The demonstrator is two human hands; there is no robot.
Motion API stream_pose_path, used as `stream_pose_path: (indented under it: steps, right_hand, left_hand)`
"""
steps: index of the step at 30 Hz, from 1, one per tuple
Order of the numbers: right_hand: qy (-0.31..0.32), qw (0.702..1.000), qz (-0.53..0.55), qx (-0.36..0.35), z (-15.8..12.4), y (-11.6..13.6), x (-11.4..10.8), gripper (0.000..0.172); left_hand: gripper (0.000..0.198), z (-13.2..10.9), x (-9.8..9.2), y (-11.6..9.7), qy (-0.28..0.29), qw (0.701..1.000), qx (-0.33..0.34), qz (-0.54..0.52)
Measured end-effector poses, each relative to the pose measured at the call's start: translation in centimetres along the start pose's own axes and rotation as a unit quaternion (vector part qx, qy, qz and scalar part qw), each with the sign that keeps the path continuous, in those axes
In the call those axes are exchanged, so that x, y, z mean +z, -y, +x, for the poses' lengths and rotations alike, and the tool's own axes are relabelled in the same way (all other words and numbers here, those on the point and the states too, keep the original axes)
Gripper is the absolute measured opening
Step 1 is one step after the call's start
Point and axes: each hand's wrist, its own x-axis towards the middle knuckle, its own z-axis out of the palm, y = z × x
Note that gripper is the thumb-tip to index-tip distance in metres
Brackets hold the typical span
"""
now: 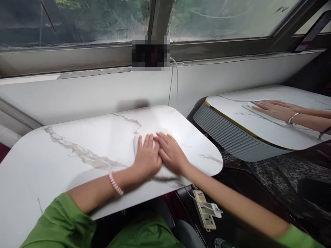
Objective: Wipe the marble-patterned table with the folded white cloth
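Observation:
A folded white cloth [165, 172] lies on the white marble-patterned table [103, 127], towards its right end. My left hand [147, 156], with a pink coiled band on the wrist, rests flat on the cloth with its fingers stretched out. Beside it my right hand [171, 151] also lies flat, fingers extended, its fingertips touching or overlapping the left hand near the thumb. Both palms press down from above, so much of the cloth is hidden beneath them. Neither hand has its fingers wrapped round anything.
At the right, another person's hands [274, 109] lie on a white cloth [263, 116] on a second marble-patterned table [230, 103] with ribbed sides. A power strip [203, 210] with a plugged-in charger sits below the table edge. A white cable [177, 81] hangs from the window ledge.

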Motion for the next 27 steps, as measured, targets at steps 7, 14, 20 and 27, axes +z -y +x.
stream_pose_path:
  steps: [7, 14, 20, 27]
  right_hand:
    - [0.016, 1.0, 0.002, -0.011, -5.4, 4.2, -0.1, 0.051]
    - [0.109, 0.993, -0.041, -0.02, 3.6, 1.5, 1.8, 0.053]
    - [0.078, 0.997, -0.004, 0.004, 13.8, 0.9, 6.2, 0.051]
    - [0.011, 0.999, 0.039, 0.006, 20.7, 0.0, 9.1, 0.05]
  left_hand:
    - [0.056, -6.4, -1.3, -0.5, 0.029, 0.998, 0.055, -0.017]
    - [0.051, -0.7, -2.0, 4.6, 0.059, 0.996, -0.046, -0.048]
    - [0.049, 5.3, -1.6, 12.2, 0.0, 0.992, -0.12, -0.03]
    - [0.049, 9.9, -1.1, 18.0, -0.053, 0.991, -0.125, -0.016]
